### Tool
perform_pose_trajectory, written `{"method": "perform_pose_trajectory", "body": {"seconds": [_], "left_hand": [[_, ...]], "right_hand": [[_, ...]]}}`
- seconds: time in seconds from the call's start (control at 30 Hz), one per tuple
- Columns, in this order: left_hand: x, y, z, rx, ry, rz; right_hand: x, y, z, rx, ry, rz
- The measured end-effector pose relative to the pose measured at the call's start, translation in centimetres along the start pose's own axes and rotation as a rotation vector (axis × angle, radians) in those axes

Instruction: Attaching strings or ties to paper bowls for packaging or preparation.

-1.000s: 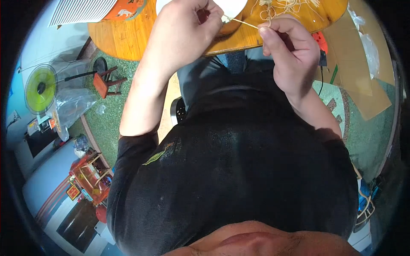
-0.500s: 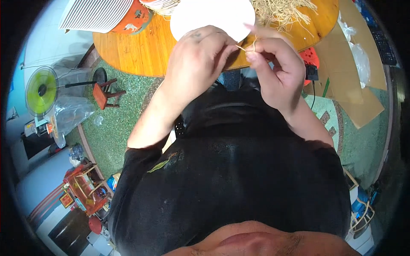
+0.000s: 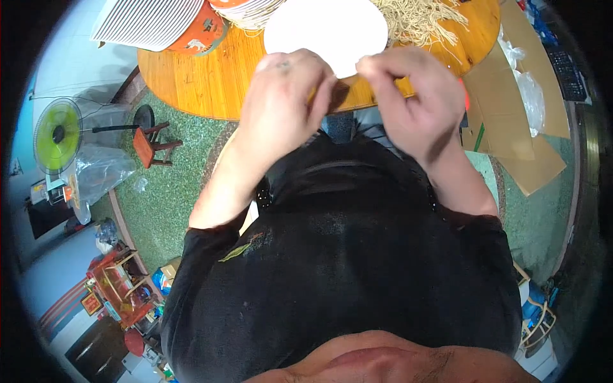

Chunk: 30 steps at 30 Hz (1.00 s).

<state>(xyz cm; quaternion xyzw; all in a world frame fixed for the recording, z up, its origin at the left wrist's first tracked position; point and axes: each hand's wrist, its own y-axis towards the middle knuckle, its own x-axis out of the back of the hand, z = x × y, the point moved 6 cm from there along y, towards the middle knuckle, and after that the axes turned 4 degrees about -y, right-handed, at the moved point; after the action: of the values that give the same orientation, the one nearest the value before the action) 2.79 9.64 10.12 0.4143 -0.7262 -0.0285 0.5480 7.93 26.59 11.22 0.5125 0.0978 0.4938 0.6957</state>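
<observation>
A white, round-edged sheet-like piece (image 3: 325, 32) lies at the table's near edge, beyond and between my hands. My left hand (image 3: 287, 102) is closed at its lower left edge, fingers curled and thumb bent in toward them. What these fingers hold is hidden. My right hand (image 3: 421, 99) makes a pinch, thumb and forefinger tips together at the white piece's lower right edge. Blur hides whatever is in that pinch. A loose pile of thin beige cords (image 3: 421, 22) lies beyond my right hand.
On the wooden table (image 3: 198, 83), a stack of white-edged orange pieces (image 3: 153, 25) stands at the far left, with another stack (image 3: 249, 13) beside it. A green fan (image 3: 57, 134) and small stool (image 3: 150, 147) are left on the floor; flattened cardboard (image 3: 511, 127) lies right.
My hands have drawn apart a little, the right one moving slightly up and right. The thin cord that ran between my fingertips no longer shows.
</observation>
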Motion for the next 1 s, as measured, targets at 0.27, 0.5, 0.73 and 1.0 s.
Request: {"method": "perform_pose_trajectory", "body": {"seconds": [0.27, 0.5, 0.73, 1.0], "left_hand": [[4.9, -2.9, 3.8, 0.065, 0.172, 0.119], [7.9, -4.5, 8.1, -0.008, 0.182, 0.168], [8.1, -7.9, 6.5, -0.069, 0.04, -0.537], [0.8, -6.3, 2.2, 0.065, 0.272, -0.256]], "right_hand": [[2.4, -0.2, -4.2, -0.042, -0.188, 0.531], [3.9, -3.4, -7.5, -0.063, -0.413, 0.741], [4.4, -2.8, -9.2, -0.324, -0.358, 0.632], [1.0, -1.5, -7.3, -1.053, 1.373, 0.439]]}}
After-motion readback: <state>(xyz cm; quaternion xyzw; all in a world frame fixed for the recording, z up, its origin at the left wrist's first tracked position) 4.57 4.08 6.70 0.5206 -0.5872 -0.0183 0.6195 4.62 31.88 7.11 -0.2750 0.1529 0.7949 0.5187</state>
